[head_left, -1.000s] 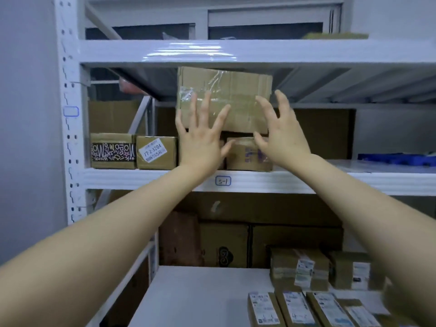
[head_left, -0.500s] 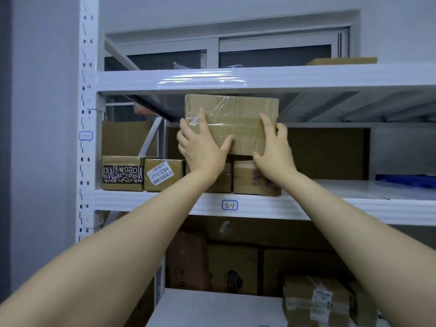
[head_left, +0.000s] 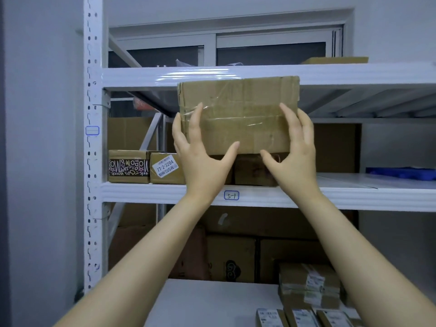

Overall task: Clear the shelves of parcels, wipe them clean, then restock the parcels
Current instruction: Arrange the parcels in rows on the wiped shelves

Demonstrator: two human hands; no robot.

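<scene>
A taped brown cardboard parcel (head_left: 238, 112) is held up in front of the white metal shelf rack, above the middle shelf (head_left: 165, 193) marked "5-1". My left hand (head_left: 200, 152) grips its left lower edge, thumb underneath. My right hand (head_left: 292, 147) grips its right lower edge the same way. Below the parcel, small brown boxes sit on the middle shelf: one with patterned black tape (head_left: 128, 166), one with a white label (head_left: 165, 167), and one (head_left: 252, 171) partly hidden behind my hands.
The upper shelf (head_left: 354, 74) runs just behind the parcel's top edge, with a flat box (head_left: 335, 60) on it. A blue object (head_left: 401, 173) lies at the right of the middle shelf. Labelled parcels (head_left: 309, 286) and large cartons (head_left: 231, 256) fill the lower level.
My hands went from open in front of the parcel to gripping its lower corners. The parcel now appears larger, and the camera view has tilted upward.
</scene>
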